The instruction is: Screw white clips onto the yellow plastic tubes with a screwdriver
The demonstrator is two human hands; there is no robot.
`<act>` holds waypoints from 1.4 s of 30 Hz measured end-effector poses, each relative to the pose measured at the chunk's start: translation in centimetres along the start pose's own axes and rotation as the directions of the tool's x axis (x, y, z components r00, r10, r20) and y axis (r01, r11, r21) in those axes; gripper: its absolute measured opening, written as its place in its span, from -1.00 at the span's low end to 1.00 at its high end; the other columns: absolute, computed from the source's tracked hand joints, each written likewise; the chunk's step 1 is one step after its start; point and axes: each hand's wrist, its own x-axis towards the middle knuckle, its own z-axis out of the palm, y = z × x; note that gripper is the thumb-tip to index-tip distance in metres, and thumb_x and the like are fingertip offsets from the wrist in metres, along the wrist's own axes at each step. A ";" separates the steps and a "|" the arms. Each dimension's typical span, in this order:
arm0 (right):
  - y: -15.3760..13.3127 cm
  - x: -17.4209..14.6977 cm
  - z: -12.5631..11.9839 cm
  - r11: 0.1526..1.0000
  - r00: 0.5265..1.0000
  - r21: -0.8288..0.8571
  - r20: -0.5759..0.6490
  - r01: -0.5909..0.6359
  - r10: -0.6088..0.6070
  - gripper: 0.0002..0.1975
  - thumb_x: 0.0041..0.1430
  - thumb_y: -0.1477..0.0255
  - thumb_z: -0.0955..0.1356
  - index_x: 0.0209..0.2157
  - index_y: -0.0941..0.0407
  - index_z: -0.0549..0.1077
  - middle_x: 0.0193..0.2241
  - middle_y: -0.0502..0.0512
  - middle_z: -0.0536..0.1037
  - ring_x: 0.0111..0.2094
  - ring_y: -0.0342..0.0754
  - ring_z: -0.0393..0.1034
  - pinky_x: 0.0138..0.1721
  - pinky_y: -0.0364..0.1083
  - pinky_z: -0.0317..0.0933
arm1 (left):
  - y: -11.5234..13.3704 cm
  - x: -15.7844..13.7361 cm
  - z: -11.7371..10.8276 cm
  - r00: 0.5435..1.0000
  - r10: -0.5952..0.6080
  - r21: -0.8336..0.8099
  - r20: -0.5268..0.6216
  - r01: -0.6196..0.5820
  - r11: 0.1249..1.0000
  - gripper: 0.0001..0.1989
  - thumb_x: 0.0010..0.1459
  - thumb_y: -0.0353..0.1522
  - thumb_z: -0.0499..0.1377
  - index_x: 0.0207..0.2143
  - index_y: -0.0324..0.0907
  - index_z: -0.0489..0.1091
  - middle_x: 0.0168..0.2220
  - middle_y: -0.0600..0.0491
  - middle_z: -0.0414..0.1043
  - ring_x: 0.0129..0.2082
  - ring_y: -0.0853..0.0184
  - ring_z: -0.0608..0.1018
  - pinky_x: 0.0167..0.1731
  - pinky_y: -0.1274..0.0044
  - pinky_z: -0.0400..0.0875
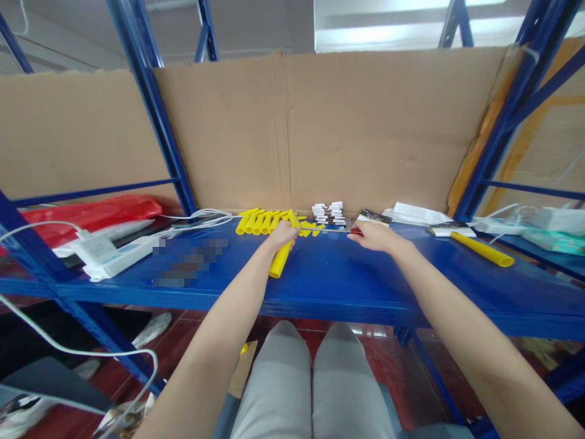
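yellow tube [279,264] over worktop [338,274], left hand [284,234] in closed grip around it; right of tube, right hand [372,235] closed on red-handled tool [329,230]; behind tube leftward, yellow tube row [257,224]; behind rightward, white pieces [336,214].

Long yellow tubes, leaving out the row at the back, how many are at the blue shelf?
2: the held tube in the left hand, and the loose tube lying toward the right of the blue shelf. Others may be hidden.

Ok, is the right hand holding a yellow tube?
No, the right hand grips a thin-shafted tool, while the left hand holds a yellow tube.
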 end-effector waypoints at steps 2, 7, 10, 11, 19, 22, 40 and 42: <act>0.1 0.1 0.0 1.000 0.999 0.021 0.025 0.021 -0.022 -0.77 0.29 0.37 0.20 -0.26 0.17 0.44 -0.20 0.27 0.56 -0.20 0.04 0.45 -0.25 -0.11 0.17 | 0.1 -0.1 0.0 1.000 0.002 0.020 -0.003 -0.002 1.000 -0.74 0.06 -0.57 0.03 -0.64 -0.18 0.15 -0.83 0.21 0.14 -0.82 0.50 0.25 -0.70 0.65 0.22; 0.3 0.0 -0.1 1.000 0.998 -0.025 -0.061 0.013 -0.015 -0.84 0.24 0.37 0.27 -0.23 0.15 0.40 -0.22 0.23 0.55 -0.21 0.03 0.44 -0.28 -0.12 0.16 | 0.1 -0.1 0.1 1.000 0.008 0.039 0.013 -0.008 0.999 -0.78 0.07 -0.56 0.02 -0.60 -0.19 0.20 -0.81 0.20 0.15 -0.80 0.46 0.29 -0.70 0.63 0.23; 0.3 -0.1 -0.1 0.999 0.997 -0.028 -0.059 -0.040 0.038 -0.80 0.20 0.32 0.31 -0.18 0.13 0.37 -0.25 0.20 0.55 -0.27 0.02 0.44 -0.36 -0.13 0.13 | 0.0 0.0 0.1 1.000 0.009 0.042 0.015 -0.009 0.999 -0.78 0.06 -0.56 0.02 -0.59 -0.19 0.21 -0.80 0.19 0.15 -0.78 0.44 0.30 -0.68 0.61 0.25; 0.3 -0.1 0.0 0.999 0.998 -0.011 -0.040 -0.049 0.048 -0.79 0.20 0.31 0.31 -0.18 0.13 0.37 -0.25 0.20 0.56 -0.28 0.02 0.44 -0.37 -0.13 0.13 | 0.0 0.1 0.1 1.000 0.005 0.041 0.014 -0.006 0.999 -0.78 0.06 -0.56 0.02 -0.60 -0.19 0.21 -0.80 0.19 0.15 -0.78 0.44 0.31 -0.67 0.60 0.26; 0.7 0.5 0.7 0.998 0.998 0.058 0.040 0.036 -0.039 -0.84 0.25 0.40 0.24 -0.29 0.17 0.41 -0.27 0.25 0.55 -0.27 0.01 0.43 -0.29 -0.13 0.15 | 0.0 0.1 0.1 1.000 -0.021 0.017 -0.010 0.021 1.000 -0.75 0.06 -0.56 0.03 -0.63 -0.17 0.17 -0.82 0.19 0.14 -0.81 0.44 0.27 -0.68 0.60 0.23; 0.6 0.2 0.4 1.000 1.000 0.011 -0.017 0.002 -0.002 -0.85 0.18 0.39 0.32 -0.22 0.15 0.38 -0.24 0.21 0.55 -0.27 0.02 0.43 -0.33 -0.13 0.13 | 0.1 0.0 0.2 1.000 -0.019 0.009 -0.014 0.019 1.000 -0.75 0.06 -0.56 0.03 -0.63 -0.16 0.16 -0.83 0.19 0.13 -0.81 0.45 0.27 -0.70 0.61 0.21; 1.0 0.6 1.0 0.989 0.999 0.142 0.038 -0.029 0.024 -0.85 0.23 0.37 0.26 -0.26 0.15 0.38 -0.25 0.23 0.56 -0.32 -0.02 0.43 -0.33 -0.14 0.14 | 0.0 0.0 0.4 1.000 0.014 0.027 -0.020 -0.013 1.000 -0.77 0.04 -0.56 0.04 -0.62 -0.17 0.19 -0.84 0.18 0.14 -0.80 0.42 0.31 -0.68 0.60 0.25; 1.0 0.7 1.0 0.984 0.997 0.177 0.077 -0.017 0.004 -0.77 0.29 0.38 0.19 -0.33 0.16 0.41 -0.27 0.25 0.56 -0.30 -0.01 0.43 -0.30 -0.14 0.16 | 0.0 0.0 0.4 1.000 0.017 0.024 -0.017 -0.017 1.000 -0.76 0.04 -0.56 0.03 -0.63 -0.16 0.17 -0.84 0.18 0.14 -0.81 0.43 0.31 -0.70 0.61 0.23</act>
